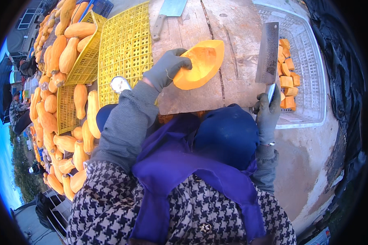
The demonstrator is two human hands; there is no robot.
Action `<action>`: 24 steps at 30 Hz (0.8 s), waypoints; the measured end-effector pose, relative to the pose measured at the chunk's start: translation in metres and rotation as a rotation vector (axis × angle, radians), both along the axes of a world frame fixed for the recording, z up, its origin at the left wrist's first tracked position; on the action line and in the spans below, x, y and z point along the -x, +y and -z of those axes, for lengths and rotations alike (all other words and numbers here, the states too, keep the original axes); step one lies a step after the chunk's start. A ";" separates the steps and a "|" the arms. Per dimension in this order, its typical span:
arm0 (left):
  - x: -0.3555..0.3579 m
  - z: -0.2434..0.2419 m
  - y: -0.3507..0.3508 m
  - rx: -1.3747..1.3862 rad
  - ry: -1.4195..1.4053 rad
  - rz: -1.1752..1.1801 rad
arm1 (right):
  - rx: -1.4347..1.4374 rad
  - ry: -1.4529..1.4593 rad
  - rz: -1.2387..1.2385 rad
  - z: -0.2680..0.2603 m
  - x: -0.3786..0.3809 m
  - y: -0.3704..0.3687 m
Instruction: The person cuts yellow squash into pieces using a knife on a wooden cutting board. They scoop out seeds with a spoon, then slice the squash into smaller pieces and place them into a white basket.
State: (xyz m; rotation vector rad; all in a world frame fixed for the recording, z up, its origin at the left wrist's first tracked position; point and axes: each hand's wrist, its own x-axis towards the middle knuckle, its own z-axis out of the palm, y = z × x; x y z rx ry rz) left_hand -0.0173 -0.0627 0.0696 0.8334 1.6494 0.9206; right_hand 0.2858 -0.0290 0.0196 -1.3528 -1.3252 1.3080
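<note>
In a grey glove, my left hand [171, 65] grips one end of a hollowed piece of orange squash [204, 65] over the wooden board [190, 99]. The scooped inner face of the piece is turned up. My right hand [268, 111], also gloved, is closed around the handle of a cleaver [267, 55] at the board's right edge. Its broad, stained blade points away from me, apart from the squash. A second cleaver [173, 7] with a pale handle lies flat at the board's far left.
A white plastic crate [309, 73] on the right holds squash chunks [286, 81]. To the left stands an upturned yellow crate [125, 46], with a shiny metal object [120, 84] near it. Many whole squashes [69, 144] are heaped farther left, where a person [18, 111] is visible. Black sheeting [340, 61] lines the right.
</note>
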 end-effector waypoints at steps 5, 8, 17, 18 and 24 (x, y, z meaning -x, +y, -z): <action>-0.045 0.015 0.096 0.092 0.003 0.335 | -0.182 -0.266 0.015 -0.007 -0.008 -0.002; -0.047 0.006 0.097 0.029 0.122 0.317 | -0.215 -0.368 -0.043 -0.007 -0.004 0.001; -0.068 0.002 0.034 -0.366 0.638 0.220 | -0.384 -0.419 -0.095 -0.057 -0.001 0.010; -0.069 0.003 0.034 -0.358 0.648 0.207 | -0.399 -0.314 -0.069 -0.064 -0.005 0.008; -0.062 0.019 0.029 -0.417 0.712 0.255 | -0.293 -0.714 -0.336 -0.047 0.003 0.017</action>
